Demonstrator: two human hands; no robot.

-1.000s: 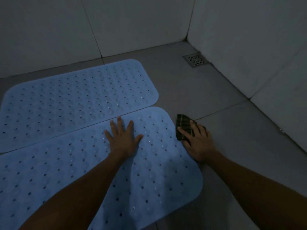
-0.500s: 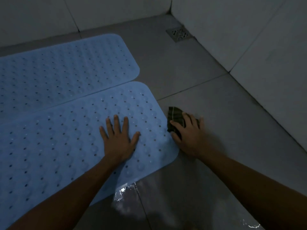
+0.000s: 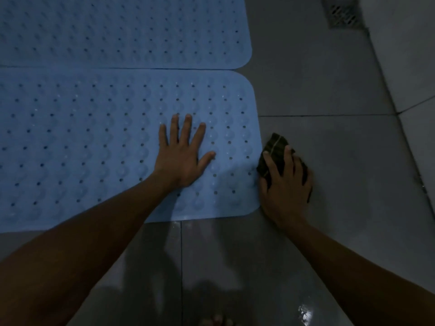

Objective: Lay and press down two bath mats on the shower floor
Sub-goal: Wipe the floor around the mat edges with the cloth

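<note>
Two light blue perforated bath mats lie flat side by side on the grey tiled shower floor. The far mat [image 3: 122, 31] fills the upper left; the near mat [image 3: 82, 142] touches it along one long edge. My left hand [image 3: 183, 156] presses flat on the near mat close to its right end, fingers spread straight. My right hand [image 3: 286, 187] rests on the floor just beyond the near mat's right edge, fingers curled over a dark green folded cloth [image 3: 274, 149].
A square metal floor drain [image 3: 341, 12] sits at the upper right by the tiled wall [image 3: 414, 55]. Wet, shiny floor tile [image 3: 303, 316] lies near the bottom. Toes of a foot [image 3: 215, 322] show at the bottom edge.
The view has tilted down and swung so the mats now run straight across. My left hand stays flat on the near mat; my right hand stays on the cloth beside it.
</note>
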